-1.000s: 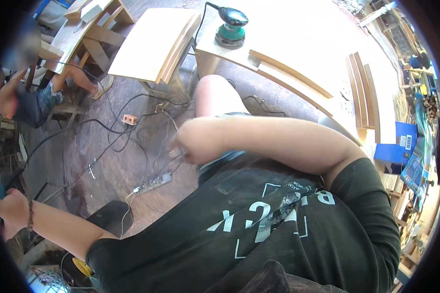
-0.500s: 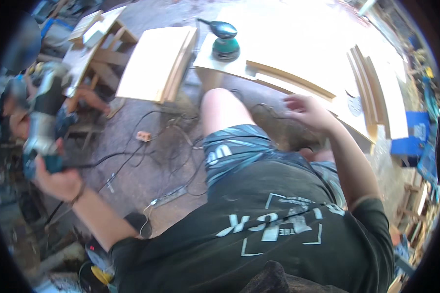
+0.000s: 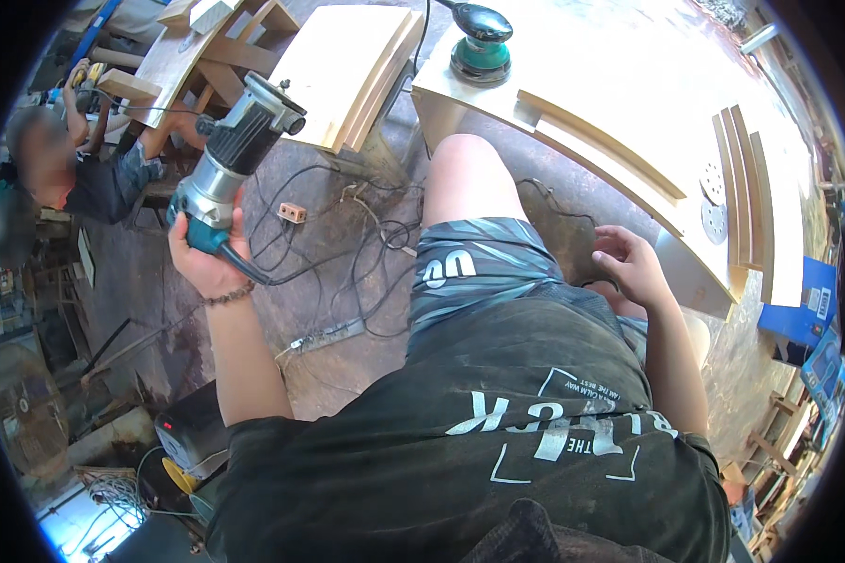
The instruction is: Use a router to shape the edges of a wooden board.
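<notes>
My left hand (image 3: 211, 253) grips a teal, silver and black handheld router (image 3: 230, 155) by its teal end, holding it up at the left, its cord trailing below. My right hand (image 3: 624, 258) hangs open by my right leg, fingers loosely curved, below the front edge of the pale workbench (image 3: 610, 84). A green and black sander (image 3: 479, 52) rests on the bench's left corner. Wooden strips (image 3: 596, 141) lie along the bench, with perforated discs (image 3: 714, 216) and more upright-looking strips (image 3: 746, 188) at the right.
Another person (image 3: 84, 178) sits at a wooden frame (image 3: 178, 66) on the upper left. A pale board stack (image 3: 338, 70) sits on a stand. Cords, a power strip (image 3: 324, 336) and an orange block (image 3: 291, 213) lie on the floor. A blue box (image 3: 798, 296) is at the right.
My left hand has brought the router up from the lower left edge toward the middle. My right arm has swung from across my body down to my right side.
</notes>
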`<state>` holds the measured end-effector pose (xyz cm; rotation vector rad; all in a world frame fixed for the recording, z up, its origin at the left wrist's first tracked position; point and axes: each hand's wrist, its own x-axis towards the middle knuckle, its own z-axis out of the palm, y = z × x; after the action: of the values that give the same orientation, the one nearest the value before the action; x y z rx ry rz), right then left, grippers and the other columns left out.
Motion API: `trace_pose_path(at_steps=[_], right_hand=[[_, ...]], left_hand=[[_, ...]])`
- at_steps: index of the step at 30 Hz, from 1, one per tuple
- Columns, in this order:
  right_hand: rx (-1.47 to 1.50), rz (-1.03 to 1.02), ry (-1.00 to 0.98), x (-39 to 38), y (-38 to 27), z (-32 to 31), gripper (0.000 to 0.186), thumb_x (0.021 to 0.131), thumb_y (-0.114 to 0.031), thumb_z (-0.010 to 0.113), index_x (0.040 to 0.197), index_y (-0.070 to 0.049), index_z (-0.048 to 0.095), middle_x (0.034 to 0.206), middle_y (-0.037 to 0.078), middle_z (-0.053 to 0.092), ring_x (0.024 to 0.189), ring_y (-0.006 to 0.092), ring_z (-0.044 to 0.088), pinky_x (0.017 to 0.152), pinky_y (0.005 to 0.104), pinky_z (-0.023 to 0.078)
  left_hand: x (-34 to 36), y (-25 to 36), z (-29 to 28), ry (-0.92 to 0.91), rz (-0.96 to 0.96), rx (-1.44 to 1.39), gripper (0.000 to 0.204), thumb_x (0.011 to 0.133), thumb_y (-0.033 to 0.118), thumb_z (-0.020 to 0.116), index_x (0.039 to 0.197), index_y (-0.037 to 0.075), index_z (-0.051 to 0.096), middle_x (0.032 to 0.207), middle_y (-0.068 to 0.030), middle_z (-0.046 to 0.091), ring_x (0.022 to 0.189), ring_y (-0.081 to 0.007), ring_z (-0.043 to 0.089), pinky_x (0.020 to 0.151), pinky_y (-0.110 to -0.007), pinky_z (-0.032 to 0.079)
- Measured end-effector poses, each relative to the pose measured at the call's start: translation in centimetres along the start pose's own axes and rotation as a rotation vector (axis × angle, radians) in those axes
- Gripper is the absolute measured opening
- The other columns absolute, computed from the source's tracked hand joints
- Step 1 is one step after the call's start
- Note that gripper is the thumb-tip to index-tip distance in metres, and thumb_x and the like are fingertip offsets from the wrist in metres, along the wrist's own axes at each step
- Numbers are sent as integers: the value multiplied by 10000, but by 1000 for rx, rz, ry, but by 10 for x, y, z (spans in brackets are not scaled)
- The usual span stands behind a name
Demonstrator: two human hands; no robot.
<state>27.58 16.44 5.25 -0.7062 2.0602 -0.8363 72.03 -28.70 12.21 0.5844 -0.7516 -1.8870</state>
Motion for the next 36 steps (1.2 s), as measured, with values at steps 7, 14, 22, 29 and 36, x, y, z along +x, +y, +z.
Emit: trace_pose_path(at_steps=[7,14,22,29,36], right_hand=[[-102,14,-110,15,-35,31,485,958,-152,805,1402,-5,678,1251,199,774,1119,248,757,1021,391,594],[-216,-12,-103,23,-34,31,501,938,-196,821,1390,-27,686,1247,207,776,1165,304,752,1041,418,591],[-202,128,78,-22,4,-14,522,924,-200,825,1397,-32,681,1254,207,782,1172,314,763,1035,426,597],[-140,244,172,-57,39,-33,517,941,-188,800,1411,-16,670,1225,211,788,1140,323,772,1023,423,600],[-141,212,159,-49,39,-27,510,932,-176,802,1400,-17,675,1201,205,789,1104,310,778,994,416,606]], left_hand=[[21,-38,-41,92,10,-90,616,996,371,640,1531,84,536,1499,-256,596,1308,-561,630,805,-481,718],[159,-92,-42,121,-88,-39,509,989,371,626,1398,70,584,1380,-246,659,1105,-513,737,773,-467,715],[281,-166,-18,255,4,126,482,1011,350,592,1375,33,594,1307,-208,721,1071,-481,757,808,-472,710],[306,-176,-23,203,-44,198,467,1042,358,571,1386,41,566,1296,-209,718,1077,-453,757,827,-466,699],[304,-156,-24,213,123,857,640,939,393,878,1368,3,606,1290,-179,722,1026,-353,764,860,-450,680]])
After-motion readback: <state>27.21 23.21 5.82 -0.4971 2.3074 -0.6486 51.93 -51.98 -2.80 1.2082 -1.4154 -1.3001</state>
